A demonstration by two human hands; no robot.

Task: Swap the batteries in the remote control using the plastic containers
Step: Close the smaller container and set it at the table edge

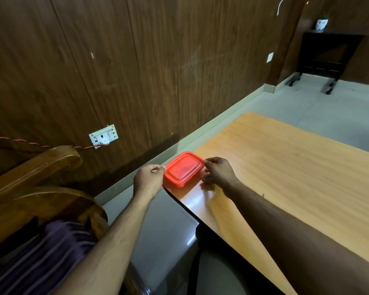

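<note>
Box (183, 169): red, lid on, at the table (285, 167) corner.
Left hand (149, 179): we pinch its left edge.
Right hand (217, 171): fingers curled at its right rim (grip unclear).

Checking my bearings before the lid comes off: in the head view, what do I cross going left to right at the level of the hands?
Wooden chair → left hand → red container → right hand → bare wooden table.

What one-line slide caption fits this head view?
Both hands, left and right, pinch the lidded red container at the table corner.
</note>
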